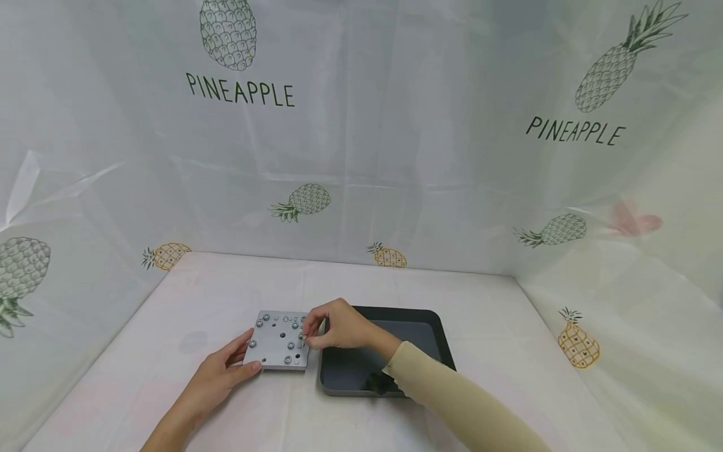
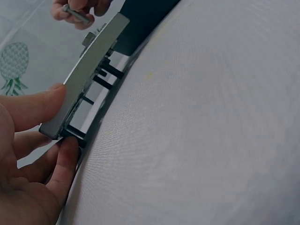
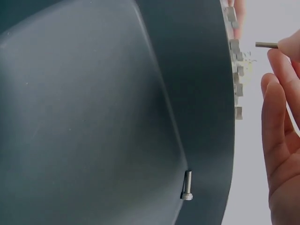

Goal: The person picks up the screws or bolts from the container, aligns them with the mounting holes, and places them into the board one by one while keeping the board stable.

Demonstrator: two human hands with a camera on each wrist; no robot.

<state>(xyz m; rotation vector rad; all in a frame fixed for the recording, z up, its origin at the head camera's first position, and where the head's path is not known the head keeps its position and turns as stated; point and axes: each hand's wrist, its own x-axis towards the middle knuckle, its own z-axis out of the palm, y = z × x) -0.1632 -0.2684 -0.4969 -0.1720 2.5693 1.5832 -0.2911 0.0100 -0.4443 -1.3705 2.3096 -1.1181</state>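
Observation:
My left hand grips the left edge of a silver metal plate, thumb on top and fingers beneath. Several socket-head screws stand in the plate's holes. From the side, in the left wrist view, their shanks stick out below the plate, which is tilted in that picture. Over the plate's right side, my right hand pinches a loose screw between thumb and fingertips. The right wrist view shows this screw's shank apart from the plate, its head hidden by the fingers.
A dark grey tray lies right of the plate, beneath my right forearm. One screw lies inside it against the wall. White cloth covers the table, and a pineapple-printed curtain hangs behind and at both sides.

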